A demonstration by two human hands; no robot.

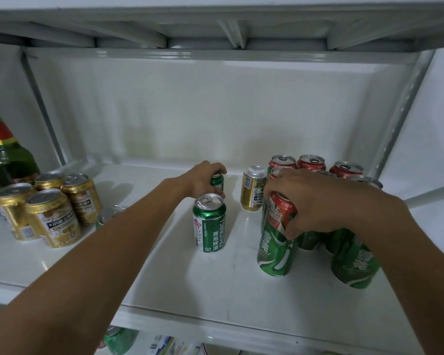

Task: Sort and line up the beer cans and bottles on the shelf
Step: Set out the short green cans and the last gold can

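Observation:
My left hand point(203, 179) reaches to the middle of the white shelf point(164, 283) and grips a small green can point(217, 181) from above. A second green Tsingtao can point(209, 222) stands just in front of it, untouched. My right hand point(328, 203) clasps the top of a tall red-and-green can point(276, 242) at the front of a cluster of several such cans point(354, 262) on the right. One gold can point(251, 189) stands alone between the two hands. Several gold cans point(50, 217) are grouped at the left, with green bottles point(3, 155) behind them.
The shelf's back wall point(215, 111) and an upper shelf point(215, 29) close in the space. Metal posts point(400, 119) stand at both sides. Part of another can point(108, 215) shows behind my left forearm. A lower shelf holds a green can point(118, 339) and packets.

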